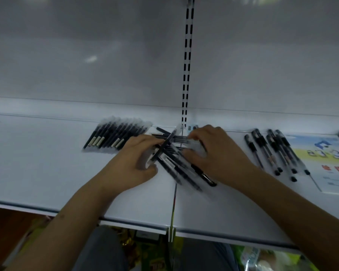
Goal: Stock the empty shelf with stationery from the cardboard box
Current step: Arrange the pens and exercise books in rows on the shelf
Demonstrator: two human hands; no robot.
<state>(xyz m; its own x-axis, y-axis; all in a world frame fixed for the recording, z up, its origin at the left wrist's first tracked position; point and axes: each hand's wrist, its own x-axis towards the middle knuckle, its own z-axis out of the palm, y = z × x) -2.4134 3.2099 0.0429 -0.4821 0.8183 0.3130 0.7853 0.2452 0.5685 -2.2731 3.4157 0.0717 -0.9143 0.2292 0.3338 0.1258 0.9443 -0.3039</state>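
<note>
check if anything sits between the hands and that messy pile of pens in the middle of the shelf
Nothing visible does. The left hand and right hand are already on the loose pile of pens, one at each side, on the white shelf. The neat row of pens lies apart, to the left.

Setting: a shop, stationery section. Evidence: white metal display shelf [47,173] with a slotted upright [187,61] for adjustable brackets; black pens [270,151] laid out in rows as stock; printed booklet [329,163] at the right; colourful packaged goods [262,257] on the level below.
</note>
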